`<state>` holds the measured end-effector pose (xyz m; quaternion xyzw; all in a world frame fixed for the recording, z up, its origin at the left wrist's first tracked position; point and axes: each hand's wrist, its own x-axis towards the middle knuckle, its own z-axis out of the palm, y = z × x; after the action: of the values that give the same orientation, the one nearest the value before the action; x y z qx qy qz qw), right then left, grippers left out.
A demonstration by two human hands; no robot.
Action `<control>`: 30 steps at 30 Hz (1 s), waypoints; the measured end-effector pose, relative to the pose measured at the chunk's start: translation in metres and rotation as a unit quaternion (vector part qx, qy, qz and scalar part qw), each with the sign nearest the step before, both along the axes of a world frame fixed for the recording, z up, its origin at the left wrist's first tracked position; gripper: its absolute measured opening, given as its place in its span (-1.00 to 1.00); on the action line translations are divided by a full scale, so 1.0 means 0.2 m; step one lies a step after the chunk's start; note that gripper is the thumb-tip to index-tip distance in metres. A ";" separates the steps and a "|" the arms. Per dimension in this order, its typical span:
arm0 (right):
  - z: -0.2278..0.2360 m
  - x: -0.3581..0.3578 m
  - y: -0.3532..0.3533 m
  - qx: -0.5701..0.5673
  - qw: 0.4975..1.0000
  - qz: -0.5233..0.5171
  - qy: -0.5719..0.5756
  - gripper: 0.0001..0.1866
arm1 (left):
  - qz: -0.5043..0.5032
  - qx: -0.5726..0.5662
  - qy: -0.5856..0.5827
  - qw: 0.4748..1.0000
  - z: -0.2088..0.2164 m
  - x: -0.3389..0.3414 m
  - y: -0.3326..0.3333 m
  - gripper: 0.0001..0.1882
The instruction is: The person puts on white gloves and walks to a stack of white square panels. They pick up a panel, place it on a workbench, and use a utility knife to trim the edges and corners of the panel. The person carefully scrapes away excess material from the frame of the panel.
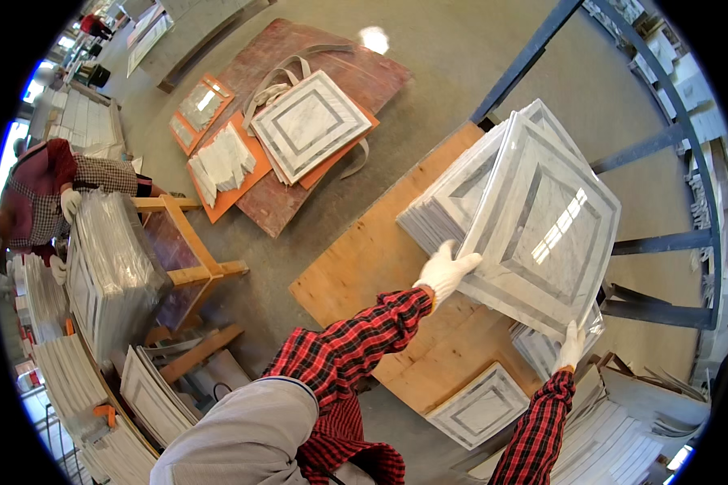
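Note:
My left hand, in a white glove, closes on the left corner of a large glossy marble tile with grey inlaid squares. My right hand, also gloved, grips the same tile at its near corner. The tile is tilted and reflects a window. Behind and beneath it stands a stack of similar tiles on a wooden board. Part of that stack is hidden by the held tile. Near my right hand, more patterned tiles lie partly covered.
A patterned tile lies by the board's near edge. A dark metal frame stands at the right. Ahead, a reddish board carries tiles and a strap. At left, a gloved person is beside plastic-wrapped slabs and a wooden trestle.

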<state>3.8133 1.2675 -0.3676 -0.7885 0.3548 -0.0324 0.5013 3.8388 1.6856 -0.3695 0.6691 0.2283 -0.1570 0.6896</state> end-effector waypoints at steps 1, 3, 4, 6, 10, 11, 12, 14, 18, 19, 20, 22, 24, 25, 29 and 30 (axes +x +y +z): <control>0.05 0.02 0.03 0.008 1.000 0.004 -0.004 -0.36 | 0.024 -0.121 -0.035 0.992 0.00 0.03 -0.06 -0.14; 0.07 0.00 0.02 0.008 1.000 0.021 -0.014 -0.35 | 0.013 -0.107 0.004 0.994 0.07 0.05 -0.07 -0.20; 0.06 -0.02 0.02 0.010 0.999 0.032 -0.019 -0.34 | 0.009 -0.097 0.022 0.995 0.13 0.04 -0.06 -0.24; 0.05 -0.06 0.03 0.016 0.999 0.018 -0.031 -0.35 | 0.013 -0.091 0.023 0.996 0.13 0.01 -0.07 -0.27; 0.01 -0.07 0.02 -0.006 0.998 0.005 -0.061 -0.38 | 0.008 -0.094 0.009 0.995 0.09 0.01 -0.07 -0.28; 0.01 -0.06 0.00 0.009 0.998 0.002 -0.058 -0.38 | 0.006 -0.096 0.003 0.995 0.08 0.01 -0.07 -0.28; 0.00 -0.05 -0.01 0.023 0.998 -0.001 -0.055 -0.39 | -0.001 -0.095 -0.001 0.996 0.07 0.02 -0.07 -0.28; 0.01 -0.01 0.05 0.038 0.998 0.004 -0.052 -0.40 | -0.005 -0.089 -0.010 0.996 0.04 0.03 -0.05 -0.29; -0.02 -0.07 -0.02 0.004 0.999 0.004 -0.051 -0.40 | 0.009 -0.096 -0.025 0.995 0.08 0.02 -0.11 -0.31; -0.04 -0.11 -0.07 -0.009 0.999 -0.005 -0.048 -0.40 | -0.003 -0.101 -0.029 0.994 0.10 0.01 -0.09 -0.30; -0.06 -0.15 0.01 -0.074 0.996 0.010 -0.045 -0.37 | -0.002 -0.101 -0.030 0.994 0.09 -0.04 -0.04 -0.30; -0.06 -0.29 0.23 -0.048 0.997 0.016 -0.050 -0.33 | 0.018 -0.126 -0.017 0.992 -0.01 -0.17 0.09 -0.32; -0.09 -0.52 0.30 -0.024 0.995 -0.054 -0.081 -0.31 | -0.003 -0.108 0.000 0.994 0.06 -0.31 0.15 -0.35; -0.01 -0.59 0.46 -0.013 0.997 -0.026 -0.070 -0.31 | 0.031 -0.129 0.008 0.991 0.00 -0.42 0.21 -0.35; 0.06 -0.87 0.69 0.294 0.914 -0.216 -0.177 -0.18 | 0.143 -0.275 0.106 0.945 -0.13 -0.70 0.32 -0.38; -0.04 -0.95 0.64 0.390 0.861 -0.217 -0.243 -0.17 | 0.187 -0.351 0.110 0.911 -0.15 -0.73 0.31 -0.41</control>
<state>3.6227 1.3958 -0.3761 -0.3990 0.3674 -0.1900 0.8183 3.6936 1.7471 -0.3994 0.3082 0.3534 -0.1678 0.8672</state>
